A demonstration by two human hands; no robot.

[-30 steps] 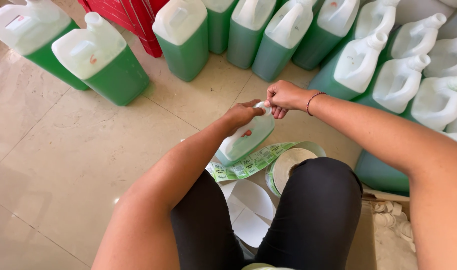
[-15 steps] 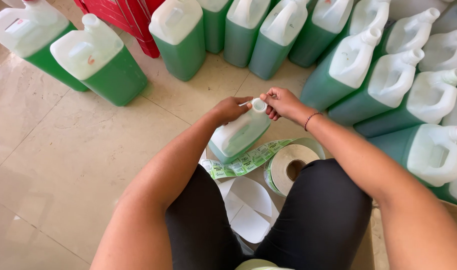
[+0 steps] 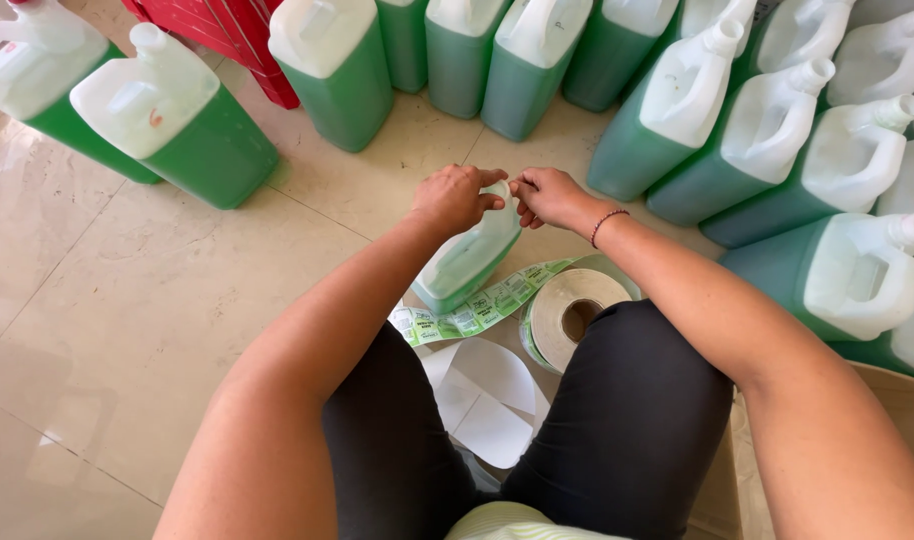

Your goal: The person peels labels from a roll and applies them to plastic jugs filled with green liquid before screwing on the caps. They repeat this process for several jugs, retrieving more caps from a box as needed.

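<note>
A plastic jug (image 3: 472, 262) of green liquid stands tilted on the floor just past my knees. My left hand (image 3: 457, 197) grips its top. My right hand (image 3: 543, 195) meets it at the jug's neck, fingers pinched together; what they pinch is hidden. A dark bead bracelet (image 3: 607, 222) circles my right wrist. Below the jug a strip of green labels (image 3: 477, 310) runs off a label roll (image 3: 572, 315) lying on the floor by my right thigh.
Several filled green jugs with white tops stand in rows at the back (image 3: 522, 60) and right (image 3: 857, 280); two more stand at the far left (image 3: 172, 115). A red crate (image 3: 232, 35) is behind. White backing paper (image 3: 487, 395) lies between my legs.
The jug has tipped farther forward and my left hand has closed over its top. My right hand has stayed pinched at the neck. The view has shifted slightly.
</note>
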